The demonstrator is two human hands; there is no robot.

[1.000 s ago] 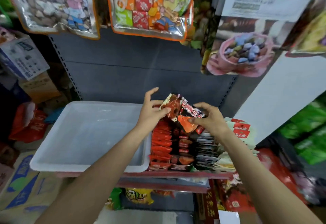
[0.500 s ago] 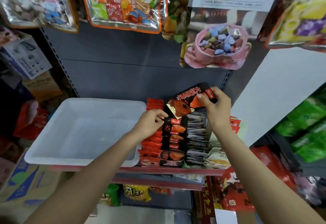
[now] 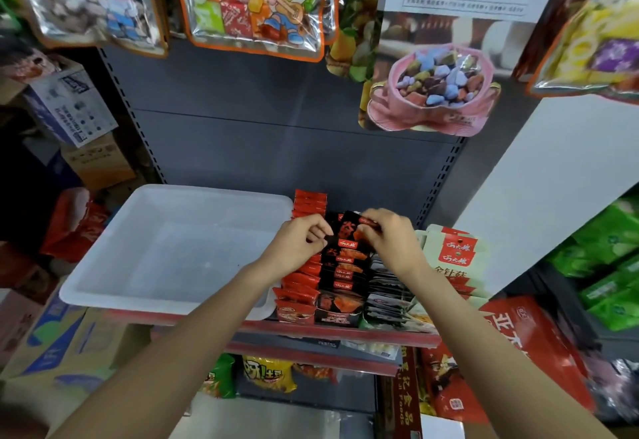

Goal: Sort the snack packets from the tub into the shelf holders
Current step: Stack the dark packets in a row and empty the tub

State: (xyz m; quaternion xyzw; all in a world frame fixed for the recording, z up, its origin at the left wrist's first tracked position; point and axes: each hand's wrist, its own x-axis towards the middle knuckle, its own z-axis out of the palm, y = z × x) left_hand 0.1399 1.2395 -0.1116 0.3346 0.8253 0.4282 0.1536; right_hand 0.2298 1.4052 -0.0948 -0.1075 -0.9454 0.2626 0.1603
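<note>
Snack packet (image 3: 347, 229), black and red, sat at the back of the black row in the middle of the frame. The left hand (image 3: 300, 243) and right hand (image 3: 387, 239) both pinched it with bent fingers. It looked like the tucking-in step; next it likely needed a push down. Half a second before, the right hand held it higher. The white tub (image 3: 103, 286) at lower left looked empty.

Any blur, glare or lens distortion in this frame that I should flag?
Head view: wide-angle bending at the edges; glare on the hanging candy bag; green packets far right are smeared; both hands and the black packet stay fairly sharp.
</note>
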